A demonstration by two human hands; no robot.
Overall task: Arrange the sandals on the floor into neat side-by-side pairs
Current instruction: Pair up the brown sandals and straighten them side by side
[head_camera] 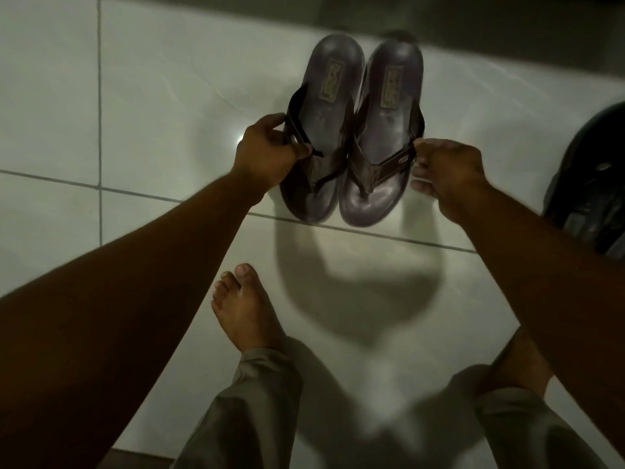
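Note:
Two dark brown thong sandals lie side by side on the white tiled floor, toes toward me and heels away. My left hand [267, 154] grips the outer strap of the left sandal [326, 106]. My right hand [446, 170] pinches the outer strap of the right sandal [385, 130]. The two soles touch along their inner edges. The toe end of the left sandal seems slightly raised; the right one rests flat.
A dark rounded object [592, 184], possibly a helmet, sits at the right edge. My bare left foot [243, 306] and right foot [521, 363] stand on the tiles below the sandals. A dark band [473, 18] runs along the floor's far side.

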